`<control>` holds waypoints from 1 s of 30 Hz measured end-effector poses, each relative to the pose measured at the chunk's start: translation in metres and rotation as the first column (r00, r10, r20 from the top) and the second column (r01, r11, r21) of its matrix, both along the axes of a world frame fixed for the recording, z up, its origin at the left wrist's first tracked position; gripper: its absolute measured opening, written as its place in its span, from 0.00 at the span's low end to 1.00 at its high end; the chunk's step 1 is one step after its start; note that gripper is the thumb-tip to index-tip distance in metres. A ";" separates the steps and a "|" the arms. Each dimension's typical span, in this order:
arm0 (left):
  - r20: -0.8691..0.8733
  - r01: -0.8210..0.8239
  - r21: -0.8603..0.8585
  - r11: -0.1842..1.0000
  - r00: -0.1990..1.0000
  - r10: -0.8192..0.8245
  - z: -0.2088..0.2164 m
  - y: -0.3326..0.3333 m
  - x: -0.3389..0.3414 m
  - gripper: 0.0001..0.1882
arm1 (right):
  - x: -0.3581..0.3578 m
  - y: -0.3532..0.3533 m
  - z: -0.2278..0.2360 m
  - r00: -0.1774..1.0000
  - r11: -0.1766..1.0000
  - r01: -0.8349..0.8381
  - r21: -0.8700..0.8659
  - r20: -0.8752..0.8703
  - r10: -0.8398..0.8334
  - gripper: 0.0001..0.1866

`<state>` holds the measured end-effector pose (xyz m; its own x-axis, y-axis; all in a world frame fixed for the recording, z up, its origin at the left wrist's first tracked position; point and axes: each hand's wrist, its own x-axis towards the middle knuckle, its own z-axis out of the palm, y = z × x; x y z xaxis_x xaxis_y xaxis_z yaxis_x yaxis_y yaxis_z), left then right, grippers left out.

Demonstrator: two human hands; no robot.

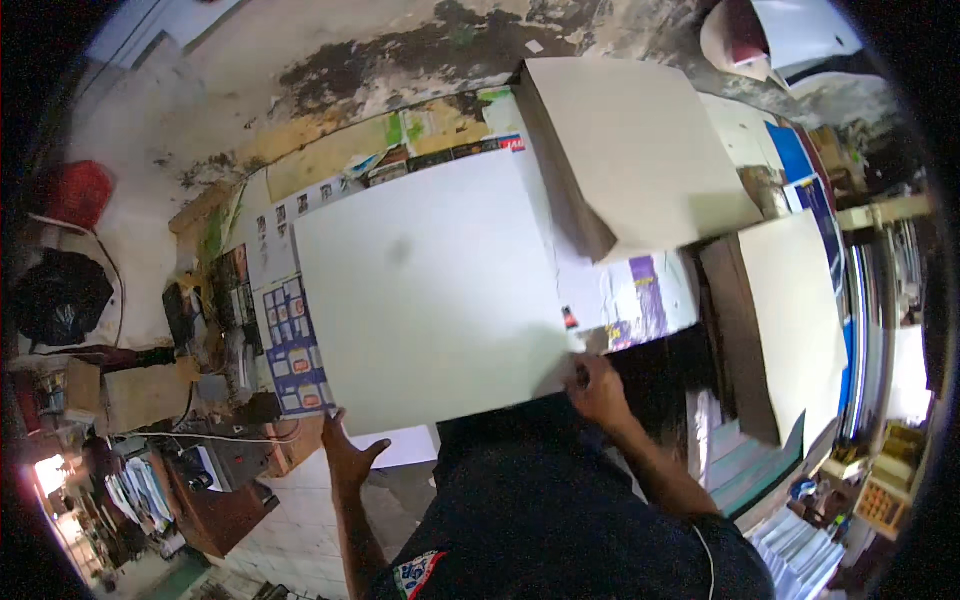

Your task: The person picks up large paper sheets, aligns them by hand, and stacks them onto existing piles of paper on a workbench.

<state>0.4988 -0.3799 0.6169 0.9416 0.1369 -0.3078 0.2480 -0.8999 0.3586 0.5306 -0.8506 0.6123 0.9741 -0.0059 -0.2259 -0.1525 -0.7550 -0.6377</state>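
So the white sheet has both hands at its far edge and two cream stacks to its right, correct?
Not quite: the head view shows the left hand and right hand at the near edge of the white sheet. The two cream stacks are to its right.

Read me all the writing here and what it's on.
I don't copy printed words, but print shows here:
Shirt patch: lettering, blurred.
Small red print beyond the white sheet: pale letters.
Blue printed sheet: too small to read.
Purple printed sheet: too blurred.

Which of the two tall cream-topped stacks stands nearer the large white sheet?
The back stack, by the stained wall, beside the white sheet; the other stack stands farther right, away from it.
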 end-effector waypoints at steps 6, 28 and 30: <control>0.172 -0.080 -0.193 0.978 0.978 0.114 -0.019 0.008 -0.009 0.34 | -0.012 0.026 -0.010 0.936 0.945 0.328 -0.006 0.138 -0.324 0.20; 0.588 0.400 0.207 0.893 0.678 -0.440 -0.040 -0.039 -0.010 0.34 | 0.014 0.007 -0.006 0.888 0.812 0.459 0.361 -0.226 -0.401 0.17; 0.606 0.448 0.243 0.860 0.622 -0.495 -0.044 -0.051 -0.002 0.30 | 0.017 -0.010 -0.001 0.908 0.813 0.419 0.404 -0.198 -0.370 0.17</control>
